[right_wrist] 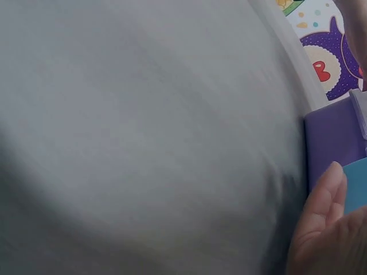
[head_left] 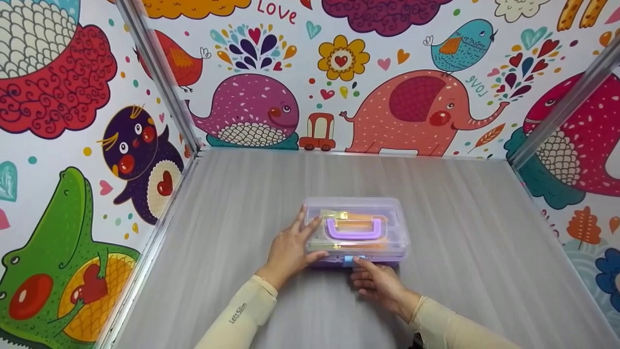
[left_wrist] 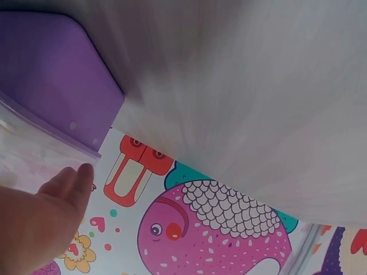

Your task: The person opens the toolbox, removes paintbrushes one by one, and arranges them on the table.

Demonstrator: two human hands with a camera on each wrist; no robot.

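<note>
A clear-lidded plastic box (head_left: 398, 232) with a purple base (left_wrist: 51, 69) and a purple carry handle (head_left: 356, 236) sits on the table, lid down. Through the lid, orange and yellowish items show, too blurred to name. My left hand (head_left: 286, 252) lies against the box's left side, fingers spread over the lid's edge and thumb along the front. At the front, my right hand (head_left: 382, 286) has its thumb on the blue latch (head_left: 348, 261), the other fingers bent below it. In the right wrist view, fingertips touch the latch's edge beside the purple wall.
The grey wood-grain table (head_left: 232, 194) extends around the box. Printed panels with cartoon animals (head_left: 256, 111) stand at the back and both sides, joined by metal corner posts (head_left: 164, 77).
</note>
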